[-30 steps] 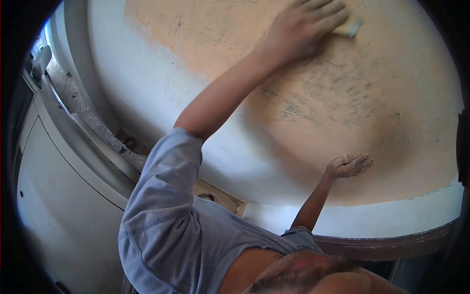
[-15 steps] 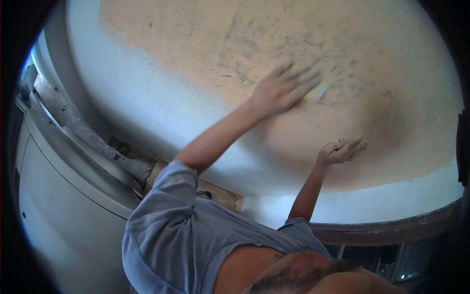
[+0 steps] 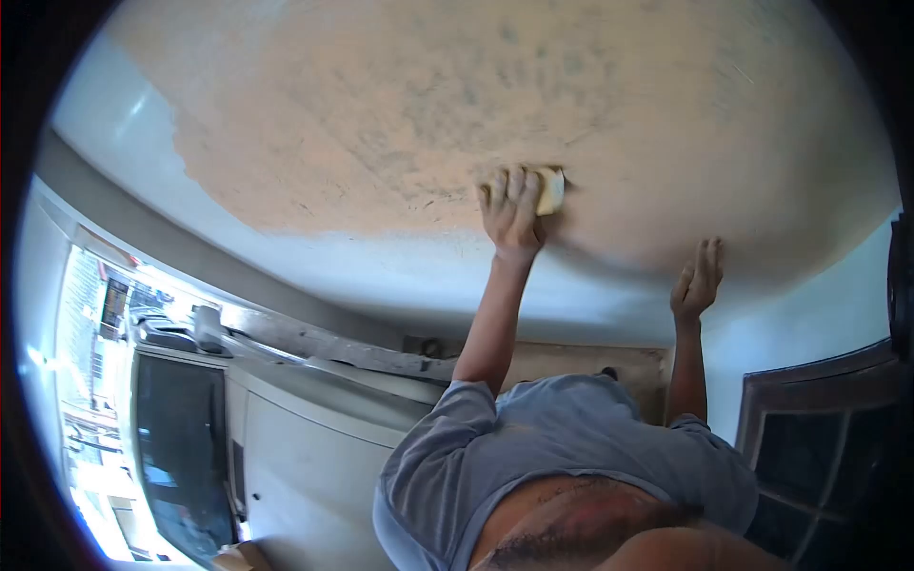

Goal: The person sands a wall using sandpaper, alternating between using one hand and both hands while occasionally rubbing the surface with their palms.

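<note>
My left hand (image 3: 512, 211) presses a folded, cream-coloured piece of sandpaper (image 3: 551, 191) against the wall (image 3: 657, 124), its fingers bent over it. The sheet's pale edge sticks out on the thumb side. Where I work, the wall is peach-orange with dark smudges and scuffs, bordered by pale bluish-white paint below. My right hand (image 3: 699, 283) is raised to the right, lower down and close to the wall. Its fingers are stretched out and dusty, and nothing shows in them.
On the left stands a pale cabinet-like panel (image 3: 314, 466), with a dark glass pane (image 3: 181, 457) beside it and a bright opening (image 3: 90, 352) beyond. A dusty ledge (image 3: 324, 344) runs along there. A dark-framed window or door (image 3: 800, 457) is at the lower right.
My view has swung, showing more of the left side. My left hand, blurred and flatter before, now has bent fingers with more of the sandpaper showing. My right hand's fingers now point upward.
</note>
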